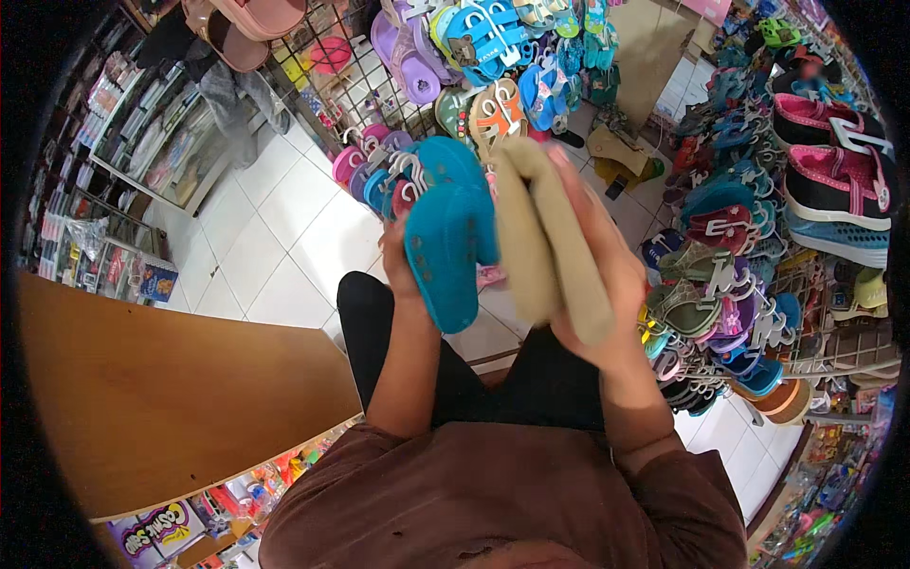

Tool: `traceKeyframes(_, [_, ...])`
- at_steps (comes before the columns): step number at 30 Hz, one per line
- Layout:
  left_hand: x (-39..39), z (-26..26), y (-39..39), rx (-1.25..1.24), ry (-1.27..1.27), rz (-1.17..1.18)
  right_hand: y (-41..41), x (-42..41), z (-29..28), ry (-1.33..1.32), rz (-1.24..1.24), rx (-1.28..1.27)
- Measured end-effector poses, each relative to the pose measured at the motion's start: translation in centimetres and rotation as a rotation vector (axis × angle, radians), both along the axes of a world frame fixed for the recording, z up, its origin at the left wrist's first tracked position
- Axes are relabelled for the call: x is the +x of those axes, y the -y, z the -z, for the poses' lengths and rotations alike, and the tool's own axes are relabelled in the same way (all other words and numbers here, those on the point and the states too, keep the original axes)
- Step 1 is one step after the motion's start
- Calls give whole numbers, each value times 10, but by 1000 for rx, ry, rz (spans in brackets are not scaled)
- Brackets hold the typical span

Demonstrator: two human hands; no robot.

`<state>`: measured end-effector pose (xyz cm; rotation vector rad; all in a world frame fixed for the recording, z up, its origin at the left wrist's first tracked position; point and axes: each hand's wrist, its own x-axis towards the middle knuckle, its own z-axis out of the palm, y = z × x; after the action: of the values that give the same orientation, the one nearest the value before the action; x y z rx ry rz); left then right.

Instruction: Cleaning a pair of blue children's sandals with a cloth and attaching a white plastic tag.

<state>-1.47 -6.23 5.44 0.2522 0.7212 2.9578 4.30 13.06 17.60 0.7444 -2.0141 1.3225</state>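
My left hand grips a pair of teal sandals, their soles turned up and one overlapping the other. Right beside them, my right hand holds a beige, folded cloth-like item. Motion blurs this item, so its exact kind is unclear. Its left edge comes close to the sandals, and whether the two touch cannot be told. Both hands are raised above my lap. Behind the sandals hang pink, purple and blue footwear on white plastic hangers.
Children's sandals hang on a black wire grid ahead. A crowded footwear rack stands close on my right, with black-and-pink shoes. A wooden panel is at left. Beyond the tiled floor, a person's legs show near glass display cases.
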Motion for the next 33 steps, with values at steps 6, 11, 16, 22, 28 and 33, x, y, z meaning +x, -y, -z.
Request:
traceKeyframes(6, [8,21,-14,375,-70,149,36,-6,44,219,-66,384])
traceKeyframes(11, [-9,21,17,209,-81,32,35,44,61,137,-265,580])
traceKeyframes(16, [8,-21,-1,126,46,84,11,34,66,32,57,-5])
traceKeyframes(22, [22,-31,-41,-477,-145,-172,14,16,68,242,-10,-198])
traceKeyframes(28, [46,-42,-59,-639,-351,-195,12,32,92,361,-204,-523])
traceKeyframes(33, [40,-31,-47,-621,-201,-71,6,34,94,423,-84,-681])
